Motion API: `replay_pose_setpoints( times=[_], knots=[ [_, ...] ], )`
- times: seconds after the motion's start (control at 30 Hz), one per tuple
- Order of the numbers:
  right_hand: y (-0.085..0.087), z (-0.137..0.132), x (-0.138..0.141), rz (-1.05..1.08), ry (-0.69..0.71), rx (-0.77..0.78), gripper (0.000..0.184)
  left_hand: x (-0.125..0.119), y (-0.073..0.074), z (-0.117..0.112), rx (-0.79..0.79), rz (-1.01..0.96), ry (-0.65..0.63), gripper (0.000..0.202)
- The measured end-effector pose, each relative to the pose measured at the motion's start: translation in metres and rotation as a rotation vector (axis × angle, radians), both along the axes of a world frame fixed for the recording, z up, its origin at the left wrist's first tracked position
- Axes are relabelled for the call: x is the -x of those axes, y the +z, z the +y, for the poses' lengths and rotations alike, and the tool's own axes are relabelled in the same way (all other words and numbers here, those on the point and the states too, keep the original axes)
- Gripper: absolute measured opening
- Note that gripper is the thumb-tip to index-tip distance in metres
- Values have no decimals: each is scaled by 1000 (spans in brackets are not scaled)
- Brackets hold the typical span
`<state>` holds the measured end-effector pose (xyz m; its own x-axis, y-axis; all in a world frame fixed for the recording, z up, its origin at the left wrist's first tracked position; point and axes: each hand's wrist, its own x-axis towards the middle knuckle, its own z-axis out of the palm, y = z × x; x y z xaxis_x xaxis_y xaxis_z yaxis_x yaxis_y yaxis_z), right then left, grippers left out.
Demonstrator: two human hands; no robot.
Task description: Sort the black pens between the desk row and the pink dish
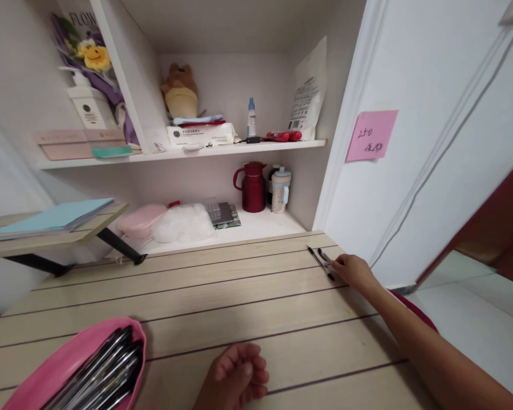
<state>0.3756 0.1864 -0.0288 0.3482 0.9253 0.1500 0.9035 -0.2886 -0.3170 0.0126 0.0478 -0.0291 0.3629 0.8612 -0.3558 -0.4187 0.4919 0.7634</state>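
Observation:
My right hand (354,270) reaches to the far right corner of the wooden table (222,307), its fingers closed on two black pens (320,260) that lie there. My left hand (238,376) rests near the front edge, fingers curled loosely into a fist with nothing seen in it. A pink pencil case (74,370) stands open at the front left, filled with several dark pens.
Behind the table are white shelves (222,149) with a red jug (253,187), a white flask (280,190), a pink box (139,221) and a white bag (183,223). A small raised desk with blue paper (53,217) stands left. A pink sticky note (371,135) hangs on the right door.

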Motion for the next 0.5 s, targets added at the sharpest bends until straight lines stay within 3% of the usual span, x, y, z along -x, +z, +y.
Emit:
replay_pose_setpoints(
  times=[0.27,0.5],
  knots=[
    [-2,16,2,-3,-44,37,30,0,1,0,6,-11,-5,26],
    [-3,14,0,-17,-36,51,21,1,-1,1,-4,1,-7,26]
  ],
)
